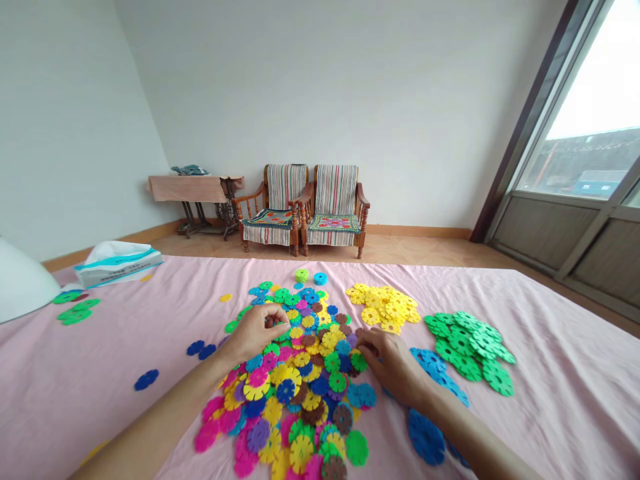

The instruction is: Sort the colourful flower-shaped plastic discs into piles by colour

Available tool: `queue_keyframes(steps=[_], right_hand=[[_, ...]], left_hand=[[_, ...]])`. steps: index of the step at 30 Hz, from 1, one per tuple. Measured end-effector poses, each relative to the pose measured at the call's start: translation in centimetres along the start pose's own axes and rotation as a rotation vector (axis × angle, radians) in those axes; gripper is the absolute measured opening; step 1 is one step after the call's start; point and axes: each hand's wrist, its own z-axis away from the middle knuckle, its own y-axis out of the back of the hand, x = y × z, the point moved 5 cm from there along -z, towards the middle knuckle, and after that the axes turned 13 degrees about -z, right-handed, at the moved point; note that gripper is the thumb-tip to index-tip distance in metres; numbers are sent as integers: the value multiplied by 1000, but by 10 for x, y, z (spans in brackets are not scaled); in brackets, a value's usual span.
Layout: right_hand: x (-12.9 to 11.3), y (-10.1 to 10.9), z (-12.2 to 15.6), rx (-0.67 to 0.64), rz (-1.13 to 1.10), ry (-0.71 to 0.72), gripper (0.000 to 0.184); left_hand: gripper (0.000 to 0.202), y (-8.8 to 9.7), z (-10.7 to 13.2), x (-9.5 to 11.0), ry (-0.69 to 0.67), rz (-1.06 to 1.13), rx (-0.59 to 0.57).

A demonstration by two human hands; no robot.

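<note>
A heap of mixed-colour plastic snowflake discs (305,380) lies on the pink cloth (100,373) in front of me. My left hand (257,331) rests on the heap's upper left, fingers curled and pinched on a green disc (281,327). My right hand (393,363) lies at the heap's right edge, fingers bent down onto the discs, its fingertips by a green disc (358,361). What its fingers hold, if anything, is hidden. A sorted yellow pile (385,305), a green pile (470,350) and a blue pile (430,400) lie to the right.
A tissue pack (117,263) lies at the far left, with loose green discs (75,310) and blue discs (145,380) nearby. A white object (20,283) is at the left edge. Two wooden armchairs (305,210) and a small table (193,193) stand by the far wall.
</note>
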Motion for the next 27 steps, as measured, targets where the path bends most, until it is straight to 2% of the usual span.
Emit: queue_keyframes(steps=[3, 6, 12, 15, 18, 21, 25, 27], right_hand=[[-9, -6, 1, 38, -87, 14, 18], [-18, -14, 1, 79, -213, -6, 14], [-30, -30, 3, 71, -534, -120, 7], [-31, -22, 0, 79, -519, -111, 9], [-14, 10, -4, 217, -296, -123, 13], [20, 61, -2, 446, -12, -221, 22], [74, 127, 19, 680, 304, -479, 31], [96, 151, 34, 734, 372, -600, 33]], left_hand=[[20, -7, 3, 16, 16, 220, -71], [19, -15, 9, 36, 33, 370, -91], [18, -31, 25, 73, -15, 510, -196], [19, -33, 28, 77, -22, 536, -217], [22, -30, 24, 67, 16, 526, -167], [24, -25, 18, 52, 56, 503, -95], [26, -19, 12, 41, 87, 472, -38], [27, -18, 11, 40, 80, 470, -27]])
